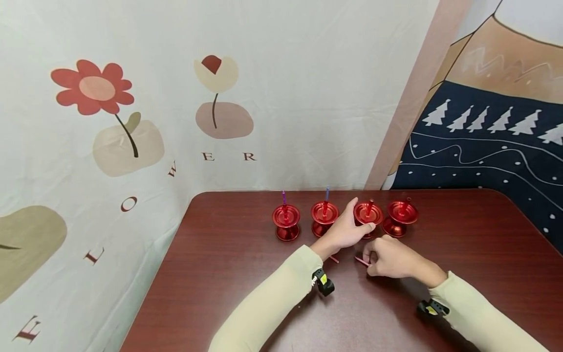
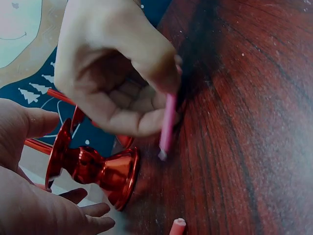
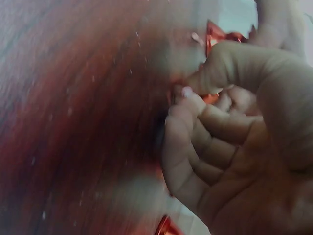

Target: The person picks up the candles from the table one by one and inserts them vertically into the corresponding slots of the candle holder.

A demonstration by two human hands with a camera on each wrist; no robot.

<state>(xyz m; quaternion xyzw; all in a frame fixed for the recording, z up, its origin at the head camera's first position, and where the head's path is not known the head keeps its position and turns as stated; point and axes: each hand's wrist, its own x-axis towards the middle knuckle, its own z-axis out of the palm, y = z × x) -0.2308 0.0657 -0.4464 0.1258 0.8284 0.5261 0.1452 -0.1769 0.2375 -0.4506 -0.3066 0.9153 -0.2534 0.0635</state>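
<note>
Between the thumb and fingertips of my right hand [image 1: 390, 256] is a thin pink candle [image 2: 168, 122], held low over the table. My left hand [image 1: 346, 229] spans a shiny red candle holder [image 1: 368, 213], the third from the left, with its fingers fairly straight and the thumb by the dish rim. In the left wrist view that holder's stem and flared base [image 2: 115, 171] show beside the hand. Another pink candle [image 1: 335, 259] lies on the table, partly hidden by the left wrist in the head view.
Left of the hands, one red holder [image 1: 287, 230] bears a purple candle [image 1: 284, 198] and another [image 1: 318, 227] a blue candle [image 1: 327, 194]. A further red holder [image 1: 398, 226] stands at the right. The brown table [image 1: 220, 274] meets a printed cloth [image 1: 308, 122] behind.
</note>
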